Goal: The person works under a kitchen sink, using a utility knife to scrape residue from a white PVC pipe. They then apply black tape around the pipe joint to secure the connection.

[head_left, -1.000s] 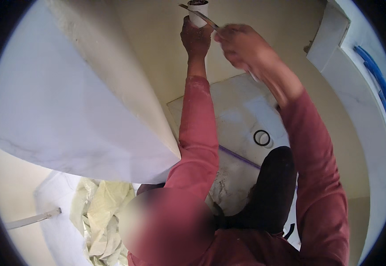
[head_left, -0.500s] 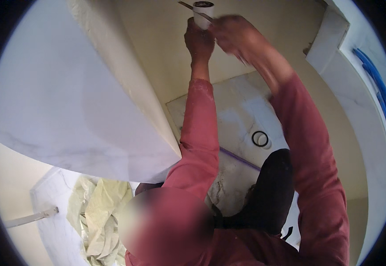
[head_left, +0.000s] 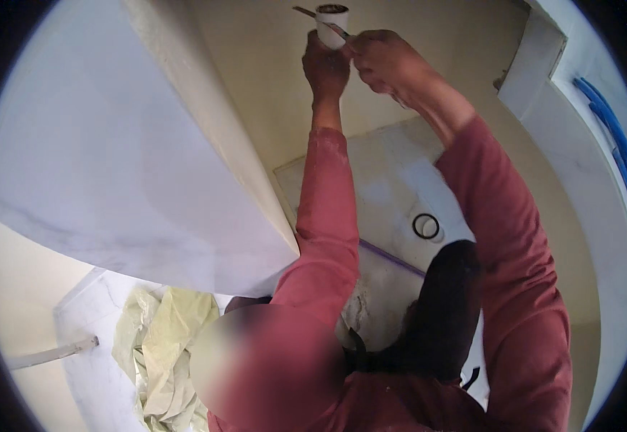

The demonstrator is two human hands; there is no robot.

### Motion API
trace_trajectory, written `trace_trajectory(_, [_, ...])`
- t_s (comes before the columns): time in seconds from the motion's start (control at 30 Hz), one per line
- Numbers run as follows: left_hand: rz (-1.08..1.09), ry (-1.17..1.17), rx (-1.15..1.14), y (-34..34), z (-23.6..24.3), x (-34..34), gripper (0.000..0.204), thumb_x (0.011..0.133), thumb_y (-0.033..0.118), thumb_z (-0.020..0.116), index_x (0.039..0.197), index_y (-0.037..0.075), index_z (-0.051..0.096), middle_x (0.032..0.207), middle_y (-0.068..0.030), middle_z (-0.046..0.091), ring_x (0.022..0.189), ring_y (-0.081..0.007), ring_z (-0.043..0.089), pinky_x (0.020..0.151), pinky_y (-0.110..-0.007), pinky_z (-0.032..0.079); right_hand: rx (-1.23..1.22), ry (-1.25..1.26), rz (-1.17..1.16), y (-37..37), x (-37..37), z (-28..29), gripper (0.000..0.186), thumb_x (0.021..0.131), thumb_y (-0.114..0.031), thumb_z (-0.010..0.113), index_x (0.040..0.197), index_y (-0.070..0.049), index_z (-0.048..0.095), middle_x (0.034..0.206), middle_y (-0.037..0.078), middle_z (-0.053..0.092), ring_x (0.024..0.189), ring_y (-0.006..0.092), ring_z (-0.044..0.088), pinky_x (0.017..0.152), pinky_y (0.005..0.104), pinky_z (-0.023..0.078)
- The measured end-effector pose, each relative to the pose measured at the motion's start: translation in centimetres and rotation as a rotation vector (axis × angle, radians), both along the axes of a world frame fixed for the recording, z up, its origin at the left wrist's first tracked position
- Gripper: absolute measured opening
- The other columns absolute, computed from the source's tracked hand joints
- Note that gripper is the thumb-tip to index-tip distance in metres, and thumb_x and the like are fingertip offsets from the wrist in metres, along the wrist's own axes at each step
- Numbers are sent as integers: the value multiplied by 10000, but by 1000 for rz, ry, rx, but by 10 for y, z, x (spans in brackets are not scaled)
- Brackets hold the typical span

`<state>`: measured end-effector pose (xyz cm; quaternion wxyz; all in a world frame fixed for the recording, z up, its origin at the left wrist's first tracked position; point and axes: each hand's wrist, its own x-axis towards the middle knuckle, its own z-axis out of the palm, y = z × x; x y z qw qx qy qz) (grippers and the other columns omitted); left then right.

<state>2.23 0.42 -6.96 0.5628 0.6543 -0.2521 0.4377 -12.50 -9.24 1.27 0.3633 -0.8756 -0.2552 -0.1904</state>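
Observation:
High at the top centre, my left hand point(head_left: 326, 68) is closed round a short white cylinder point(head_left: 331, 36), like a pipe piece, with a dark opening at its top. My right hand point(head_left: 389, 61), just to the right, grips a long thin metal blade point(head_left: 304, 11) that crosses the cylinder at a slant. Whether the blade touches it or only passes in front, I cannot tell. Both arms are raised in front of a pale wall.
Below lie a black ring point(head_left: 416, 222) beside a small white piece point(head_left: 431, 229) and a purple rod point(head_left: 389, 255). A marble-faced panel point(head_left: 97, 158) is at left, crumpled pale sheeting point(head_left: 162, 338) at lower left, blue hoses point(head_left: 601, 122) on the right ledge.
Both hands moved slightly right with the cylinder and blade and sit a little lower on the cylinder's side, while my right hand rose from where it was a second ago. The grips look unchanged.

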Motion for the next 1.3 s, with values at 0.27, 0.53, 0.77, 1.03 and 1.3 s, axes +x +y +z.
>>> trace_trajectory(0.27, [-44, -46, -30, -17, 1, 9, 397, 754, 242, 777, 1008, 21, 567, 921, -178, 686, 841, -383, 672, 741, -439, 532, 115, 91, 66, -19, 43, -9, 172, 976, -208, 537, 942, -42, 562, 596, -65, 411, 483, 39, 376, 384, 234, 238])
trace_trajectory(0.53, [-24, 135, -36, -16, 1, -27, 377, 740, 217, 760, 1019, 39, 580, 958, -181, 693, 883, -378, 676, 781, -453, 531, 325, 332, -61, -11, -3, -9, 243, 996, -275, 520, 905, -53, 553, 595, -71, 411, 446, 34, 316, 381, 231, 215])
trace_trajectory(0.77, [-73, 149, -46, -1, -5, -11, 413, 736, 244, 795, 1024, 35, 585, 944, -176, 693, 868, -375, 674, 768, -454, 532, 640, 513, -130, 14, -43, 7, 271, 1007, -290, 505, 911, -41, 553, 600, -70, 410, 437, 34, 300, 375, 254, 215])
trace_trajectory(1.03, [-78, 64, -31, -2, 0, -6, 401, 684, 202, 775, 994, 33, 583, 937, -178, 691, 866, -375, 677, 754, -449, 536, 346, 428, -198, 11, -3, 7, 241, 1011, -254, 519, 971, -19, 557, 673, -58, 492, 471, 44, 386, 369, 243, 231])
trace_trajectory(1.3, [-19, -13, -45, -17, 0, 4, 421, 643, 185, 778, 988, 35, 588, 925, -165, 692, 851, -366, 680, 763, -445, 540, 404, 309, -32, -4, 20, 5, 202, 1002, -239, 496, 989, -48, 561, 640, -86, 410, 493, 27, 345, 374, 215, 221])
